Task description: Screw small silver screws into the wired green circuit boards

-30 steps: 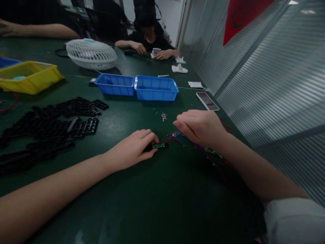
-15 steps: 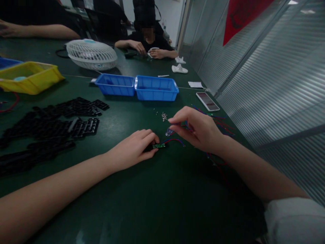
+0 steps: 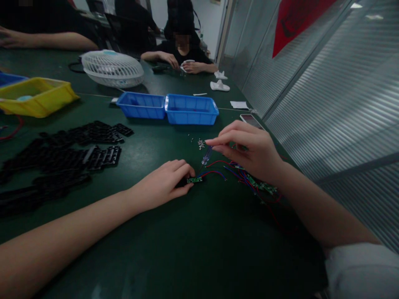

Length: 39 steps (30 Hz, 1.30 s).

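Resting on the green tabletop, my left hand [image 3: 170, 180] pinches a small green circuit board [image 3: 195, 180] between thumb and fingers. Red and blue wires [image 3: 215, 172] curve off the board to the right. My right hand [image 3: 247, 147] is closed on the top of a small screwdriver [image 3: 205, 158] with a clear handle. Its thin shaft slants down to the left, towards the board; whether the tip touches is too small to tell. Just beyond the screwdriver lies a little pile of screws [image 3: 201, 144]. More green boards with wires [image 3: 264, 187] lie under and beside my right wrist.
Many black plastic parts [image 3: 71, 149] are spread at the left. Two blue bins [image 3: 191, 116] stand ahead, with a yellow bin [image 3: 46, 101] and a white fan [image 3: 112, 68] farther left. A phone [image 3: 252, 120] lies at the right. A co-worker [image 3: 183, 56] sits across the table.
My right hand has risen slightly and turned, and the screwdriver now stands more upright with its shaft towards the board. My left hand stays in place on the board.
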Available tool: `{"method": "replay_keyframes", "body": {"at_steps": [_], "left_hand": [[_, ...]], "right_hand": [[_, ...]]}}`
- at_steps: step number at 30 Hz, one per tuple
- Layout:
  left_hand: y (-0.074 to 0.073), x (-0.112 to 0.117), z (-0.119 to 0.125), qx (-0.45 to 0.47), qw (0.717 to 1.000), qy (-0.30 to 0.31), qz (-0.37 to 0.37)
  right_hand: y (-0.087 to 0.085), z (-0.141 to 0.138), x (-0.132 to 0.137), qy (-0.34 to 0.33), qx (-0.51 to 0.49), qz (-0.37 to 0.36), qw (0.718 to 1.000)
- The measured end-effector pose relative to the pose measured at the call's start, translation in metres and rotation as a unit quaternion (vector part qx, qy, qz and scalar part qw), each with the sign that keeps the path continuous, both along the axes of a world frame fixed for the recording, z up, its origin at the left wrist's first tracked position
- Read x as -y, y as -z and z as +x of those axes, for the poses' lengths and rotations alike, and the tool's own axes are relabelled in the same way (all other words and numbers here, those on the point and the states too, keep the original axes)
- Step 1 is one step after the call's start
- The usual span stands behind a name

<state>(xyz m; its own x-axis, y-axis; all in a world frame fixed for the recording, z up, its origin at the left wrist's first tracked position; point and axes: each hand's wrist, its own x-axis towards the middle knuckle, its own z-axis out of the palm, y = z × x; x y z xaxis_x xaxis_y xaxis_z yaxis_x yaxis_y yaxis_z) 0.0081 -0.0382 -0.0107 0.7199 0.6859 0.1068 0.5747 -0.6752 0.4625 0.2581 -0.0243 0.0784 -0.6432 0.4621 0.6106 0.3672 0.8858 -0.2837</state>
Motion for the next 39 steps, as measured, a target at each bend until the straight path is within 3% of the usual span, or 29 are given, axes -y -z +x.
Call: {"method": "replay_keyframes", "body": {"at_steps": [22, 33, 35, 39], "left_hand": [[0.002, 0.0, 0.0, -0.005, 1.0, 0.002, 0.006], [0.0, 0.0, -0.001, -0.001, 1.0, -0.002, 0.001], [0.001, 0.0, -0.001, -0.003, 1.0, -0.002, 0.002], [0.001, 0.0, -0.001, -0.003, 1.0, -0.001, 0.003]], "right_hand": [[0.003, -0.001, 0.003, 0.105, 0.052, 0.09, 0.989], [0.012, -0.01, 0.012, 0.212, 0.205, 0.104, 0.95], [0.013, -0.01, 0.011, 0.201, 0.201, 0.076, 0.956], [0.013, -0.01, 0.01, 0.115, 0.14, 0.01, 0.983]]}}
